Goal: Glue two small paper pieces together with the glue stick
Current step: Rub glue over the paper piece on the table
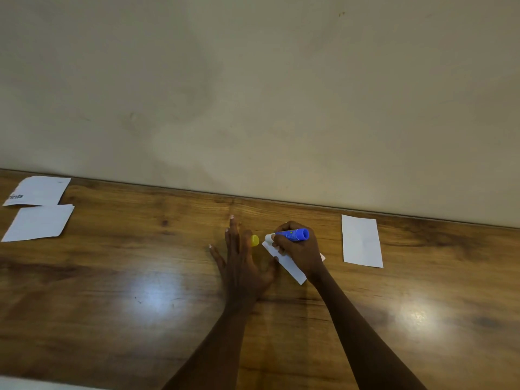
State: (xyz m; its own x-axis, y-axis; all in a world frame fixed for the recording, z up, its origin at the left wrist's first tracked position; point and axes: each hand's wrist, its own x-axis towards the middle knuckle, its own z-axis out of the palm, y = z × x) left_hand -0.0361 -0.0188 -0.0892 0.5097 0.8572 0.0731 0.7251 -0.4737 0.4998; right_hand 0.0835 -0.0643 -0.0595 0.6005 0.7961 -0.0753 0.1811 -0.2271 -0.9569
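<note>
Right hand [298,254]: fingers [277,246] curled tight round the blue glue stick [292,235], its white tip down on the far-left corner of a small paper piece [292,270] that lies angled on the bench [140,277]. My palm covers the middle of that paper.

Left hand [242,263]: flat on the bench just left of the paper, fingers straight and spread, holding nothing. The thumb is close to the paper's left edge; can't tell if it touches. The yellow cap [255,240] is off and sits between my left hand and the stick's tip.

Progress, my read: cap off, glue going on the first piece, so early to mid. Can't see how much is coated. Left to do: finish coating, fetch the second paper piece [361,240], lay it on, press.

That second piece lies flat to the right of my right hand, apart from it, by the bench's far edge.

Well off to the left: a printed sheet [39,191] and a blank sheet [39,222] just nearer. Plain wall [253,94] behind.
</note>
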